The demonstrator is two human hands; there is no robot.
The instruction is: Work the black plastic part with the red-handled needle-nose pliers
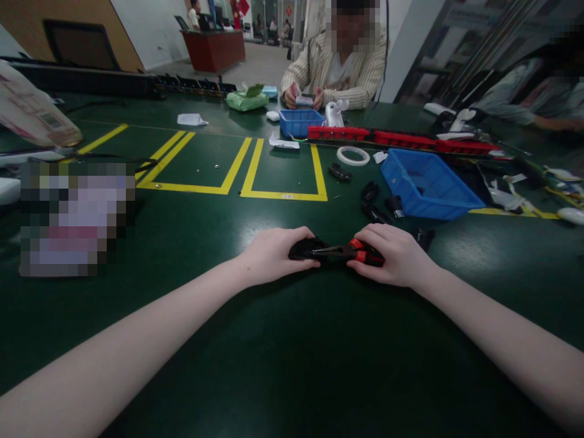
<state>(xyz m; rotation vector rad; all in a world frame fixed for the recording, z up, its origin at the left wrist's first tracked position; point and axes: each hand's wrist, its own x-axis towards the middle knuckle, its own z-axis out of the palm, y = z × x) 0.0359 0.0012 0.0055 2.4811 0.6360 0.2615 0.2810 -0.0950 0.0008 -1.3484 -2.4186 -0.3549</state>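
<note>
My right hand (396,252) is closed around the red and black handles of a pair of needle-nose pliers (340,250). Their jaws point left and meet a small black part (303,248), which my left hand (271,255) grips between thumb and fingers. The exact kind of this black part cannot be made out, and the contact at the plier tips is too small to tell. Both hands are low over the dark green table (292,340). Just beyond my right hand lie several similar black pieces (375,213).
A blue bin (429,182) stands behind my right hand, a smaller blue bin (300,123) farther back. Between them lie a white tape roll (353,156) and a long red strip (401,139). Yellow tape lines (285,196) mark the table. A person (337,67) sits opposite.
</note>
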